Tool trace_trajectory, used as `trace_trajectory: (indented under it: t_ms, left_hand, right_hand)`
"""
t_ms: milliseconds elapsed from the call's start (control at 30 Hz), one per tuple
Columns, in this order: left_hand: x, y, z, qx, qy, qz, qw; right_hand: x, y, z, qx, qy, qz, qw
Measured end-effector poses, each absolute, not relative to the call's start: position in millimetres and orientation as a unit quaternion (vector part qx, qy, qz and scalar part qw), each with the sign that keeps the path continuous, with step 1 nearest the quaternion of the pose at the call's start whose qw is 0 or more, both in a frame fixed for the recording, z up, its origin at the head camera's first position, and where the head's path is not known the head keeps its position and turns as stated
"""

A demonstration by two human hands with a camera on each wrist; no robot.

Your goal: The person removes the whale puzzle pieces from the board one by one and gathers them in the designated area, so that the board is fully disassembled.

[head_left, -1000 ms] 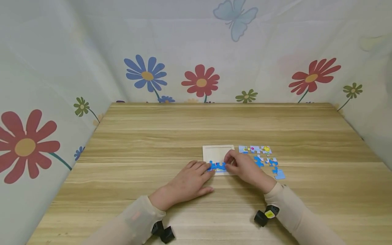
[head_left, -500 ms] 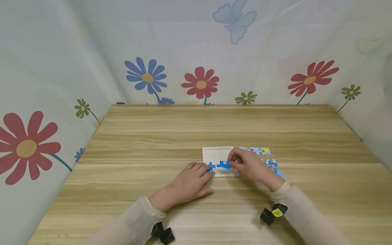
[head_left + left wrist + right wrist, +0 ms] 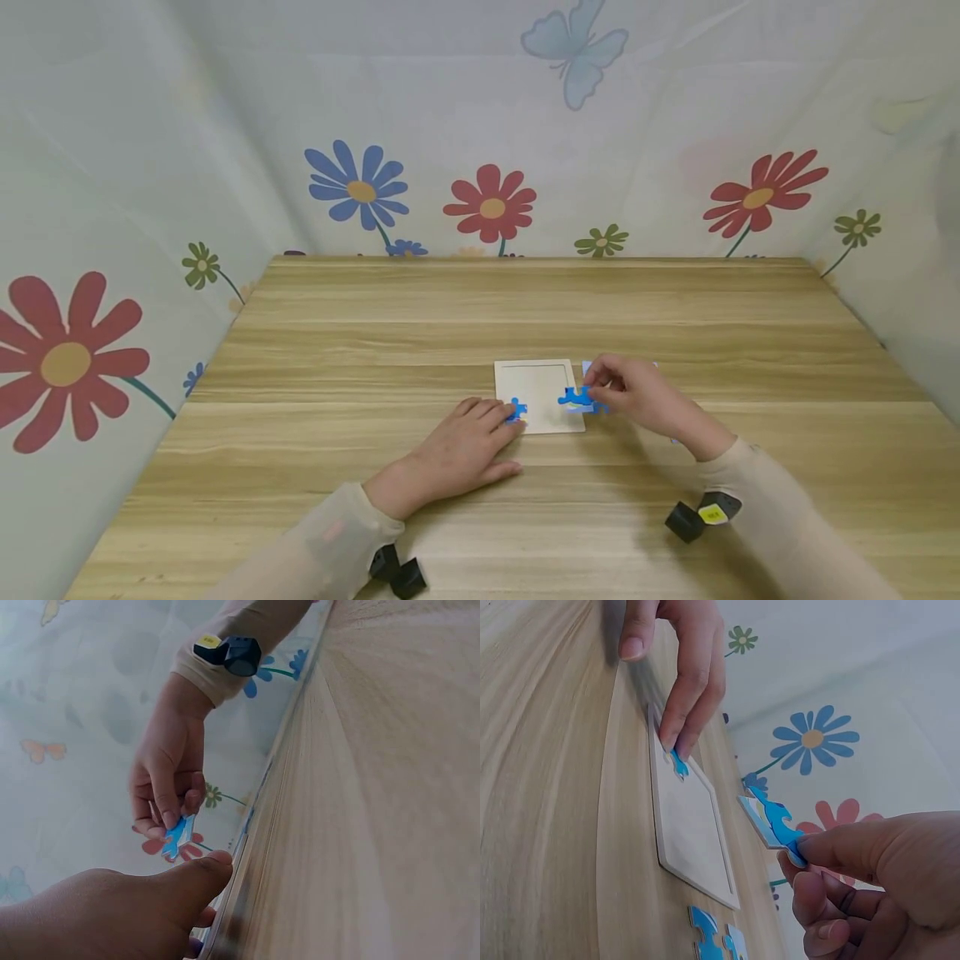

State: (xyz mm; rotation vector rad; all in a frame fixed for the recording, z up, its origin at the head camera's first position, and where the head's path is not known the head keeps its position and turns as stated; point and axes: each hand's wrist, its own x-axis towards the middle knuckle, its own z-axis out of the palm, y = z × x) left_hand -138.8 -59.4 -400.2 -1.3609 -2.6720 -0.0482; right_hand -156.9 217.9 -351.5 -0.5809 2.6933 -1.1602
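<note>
My right hand [image 3: 648,398] pinches a blue jigsaw puzzle piece [image 3: 771,819] between thumb and fingers, raised over the right edge of the pale wooden puzzle board [image 3: 534,379]. Notches and a white-and-yellow patch show on the held piece. My left hand [image 3: 467,446] lies at the board's left side, its fingers stretched out. Its fingertips press another blue puzzle piece [image 3: 679,763] in the board's near-left corner and partly cover it. Bare wood fills the rest of the board's recess.
Several loose puzzle pieces [image 3: 705,930] lie on the table right of the board, mostly hidden behind my right hand in the head view. The wooden table [image 3: 375,333] reaches back to a flower-print cloth [image 3: 420,100]. Each wrist carries a small black camera [image 3: 686,521].
My right hand has lifted the blue puzzle piece off the board, away from the corner piece, and carried it right. The left hand has stayed in place.
</note>
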Motion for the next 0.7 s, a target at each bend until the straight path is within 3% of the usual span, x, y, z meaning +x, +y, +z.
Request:
trace_trajectory:
  t_ms: [700]
  left_hand:
    - [-138,-60,-397,-0.453,-0.889,-0.018,0.07]
  right_hand:
    - [-142,261,-351,-0.173,0.906,-0.372,0.107]
